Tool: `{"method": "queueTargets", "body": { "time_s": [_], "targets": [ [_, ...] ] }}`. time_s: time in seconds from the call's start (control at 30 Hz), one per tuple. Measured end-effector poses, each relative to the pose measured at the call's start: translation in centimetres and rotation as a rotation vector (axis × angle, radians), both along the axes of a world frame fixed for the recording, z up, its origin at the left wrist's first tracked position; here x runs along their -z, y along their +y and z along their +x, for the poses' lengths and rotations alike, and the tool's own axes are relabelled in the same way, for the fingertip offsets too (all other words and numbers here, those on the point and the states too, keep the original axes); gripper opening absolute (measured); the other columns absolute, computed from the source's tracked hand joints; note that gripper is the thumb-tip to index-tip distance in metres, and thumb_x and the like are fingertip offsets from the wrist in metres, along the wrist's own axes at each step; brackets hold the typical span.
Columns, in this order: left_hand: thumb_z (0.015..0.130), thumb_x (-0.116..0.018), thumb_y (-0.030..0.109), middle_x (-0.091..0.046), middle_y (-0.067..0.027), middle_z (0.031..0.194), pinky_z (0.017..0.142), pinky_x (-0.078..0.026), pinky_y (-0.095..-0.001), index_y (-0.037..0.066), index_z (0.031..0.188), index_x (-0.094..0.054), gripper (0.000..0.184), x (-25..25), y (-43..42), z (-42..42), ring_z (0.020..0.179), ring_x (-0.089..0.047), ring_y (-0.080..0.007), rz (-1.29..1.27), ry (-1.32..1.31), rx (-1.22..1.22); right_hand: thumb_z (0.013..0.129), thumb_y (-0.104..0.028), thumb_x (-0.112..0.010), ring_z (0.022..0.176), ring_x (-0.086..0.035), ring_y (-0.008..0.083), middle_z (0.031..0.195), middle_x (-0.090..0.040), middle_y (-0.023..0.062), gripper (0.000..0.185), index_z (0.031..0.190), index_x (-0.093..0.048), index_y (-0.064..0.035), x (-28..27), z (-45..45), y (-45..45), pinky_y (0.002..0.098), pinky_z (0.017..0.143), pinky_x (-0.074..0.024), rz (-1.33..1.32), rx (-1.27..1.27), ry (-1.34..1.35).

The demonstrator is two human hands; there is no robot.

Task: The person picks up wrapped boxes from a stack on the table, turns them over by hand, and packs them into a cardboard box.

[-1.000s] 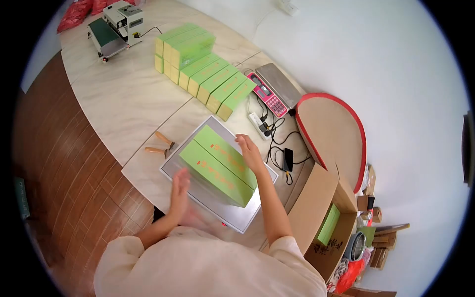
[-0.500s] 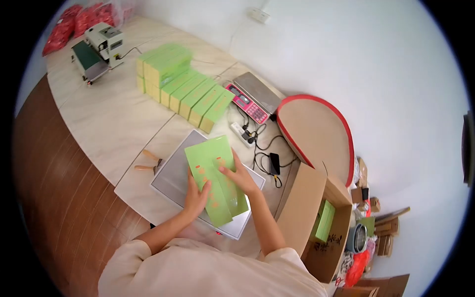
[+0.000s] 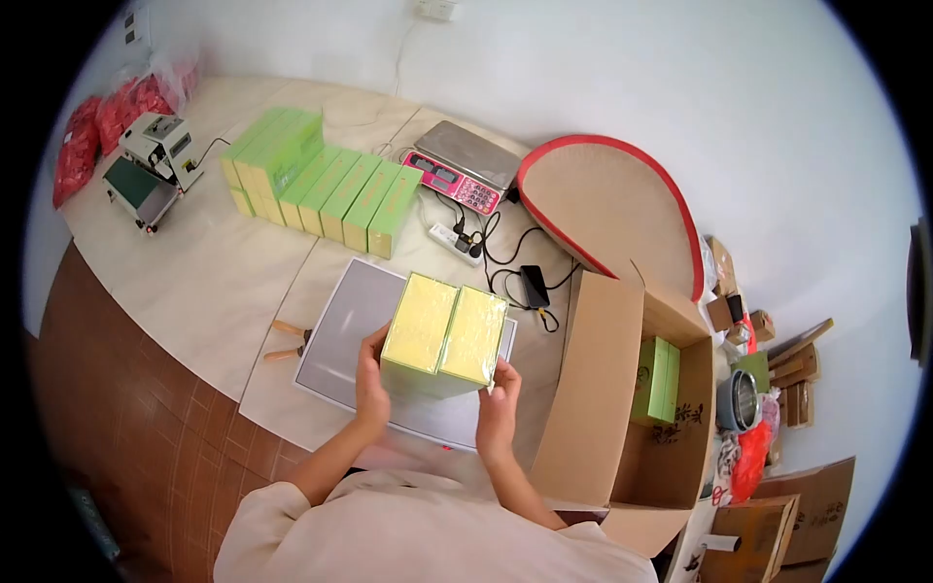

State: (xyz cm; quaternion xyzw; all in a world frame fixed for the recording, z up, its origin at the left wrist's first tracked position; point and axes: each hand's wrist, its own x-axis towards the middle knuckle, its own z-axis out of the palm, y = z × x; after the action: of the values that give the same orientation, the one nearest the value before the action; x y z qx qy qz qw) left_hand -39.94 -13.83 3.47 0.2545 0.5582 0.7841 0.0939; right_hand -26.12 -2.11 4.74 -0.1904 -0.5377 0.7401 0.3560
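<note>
Between my two hands is a pair of green boxes (image 3: 445, 330) side by side, their yellow ends facing up and shiny clear film over them. My left hand (image 3: 371, 384) grips the left side, its fingers partly hidden behind the box. On the right side, near the lower corner, my right hand (image 3: 499, 408) presses with thumb and fingers. The boxes are above a flat grey-topped device (image 3: 340, 335) with a small red light at its front edge. Two wooden-handled tools (image 3: 287, 340) lie at its left.
Rows of green boxes (image 3: 335, 194) stand at the back. Behind are a pink scale (image 3: 457, 180), a power strip (image 3: 455, 243), cables and a phone (image 3: 534, 287). An open carton (image 3: 593, 389) holding green boxes is at my right, by a red-rimmed tray (image 3: 612, 209). A sealing machine (image 3: 155, 165) sits far left.
The green boxes have turned from their printed green faces to their yellow ends facing up. Both hands now grip them from the sides. The camera view has shifted.
</note>
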Motion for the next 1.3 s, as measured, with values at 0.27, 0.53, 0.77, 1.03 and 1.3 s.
{"method": "queueTargets", "body": {
  "time_s": [0.27,0.53,0.77,1.03,1.3],
  "targets": [
    [0.099,-0.042,0.030,-0.048,-0.0095,0.131,0.103,-0.033,-0.0303,0.004,0.134,-0.043,0.043,-6.0,1.7,-5.3,0.121,-0.045,-0.0173,-0.170,-0.059,0.203,0.096,-0.028,-0.046,0.120,-0.041,0.0195,0.129,-0.044,0.0099,0.044,0.130,-0.040,-0.0012,-4.2,-4.2,4.3,0.0339,0.102,-0.0328,0.121,0.071,-0.066],
    [0.097,-0.048,0.023,-0.056,-0.0008,0.099,0.081,-0.042,-0.0239,0.007,0.118,-0.054,0.027,-7.3,4.1,-8.0,0.092,-0.052,-0.0082,-0.330,-0.277,0.386,0.094,-0.021,-0.054,0.093,-0.053,0.0119,0.110,-0.054,0.0048,0.035,0.125,-0.048,-0.0056,-5.2,-6.1,5.9,0.0259,0.079,-0.0448,0.036,-0.066,-0.218],
    [0.098,-0.046,0.023,-0.055,0.0005,0.093,0.076,-0.044,-0.0229,0.009,0.112,-0.055,0.021,-8.0,4.0,-8.1,0.086,-0.052,-0.0072,-0.296,-0.302,0.451,0.094,-0.024,-0.054,0.086,-0.051,0.0093,0.095,-0.056,0.0005,0.026,0.117,-0.052,-0.0102,-5.3,-6.2,5.9,0.0239,0.073,-0.0437,0.090,-0.069,-0.208],
    [0.099,-0.046,0.025,-0.055,0.0004,0.094,0.074,-0.046,-0.0236,0.011,0.113,-0.054,0.022,-7.8,4.0,-8.1,0.085,-0.053,-0.0076,-0.276,-0.249,0.465,0.094,-0.024,-0.054,0.084,-0.049,0.0081,0.094,-0.055,0.0001,0.025,0.116,-0.052,-0.0117,-4.8,-6.4,6.4,0.0234,0.073,-0.0422,0.103,-0.106,-0.183],
    [0.099,-0.047,0.026,-0.053,0.0003,0.093,0.075,-0.044,-0.0230,0.010,0.112,-0.055,0.023,-7.7,4.1,-8.1,0.085,-0.051,-0.0073,-0.293,-0.283,0.438,0.094,-0.024,-0.054,0.089,-0.049,0.0098,0.099,-0.055,0.0028,0.027,0.117,-0.054,-0.0094,-3.9,-6.6,6.7,0.0238,0.079,-0.0413,0.203,-0.059,-0.203]
  ]
}}
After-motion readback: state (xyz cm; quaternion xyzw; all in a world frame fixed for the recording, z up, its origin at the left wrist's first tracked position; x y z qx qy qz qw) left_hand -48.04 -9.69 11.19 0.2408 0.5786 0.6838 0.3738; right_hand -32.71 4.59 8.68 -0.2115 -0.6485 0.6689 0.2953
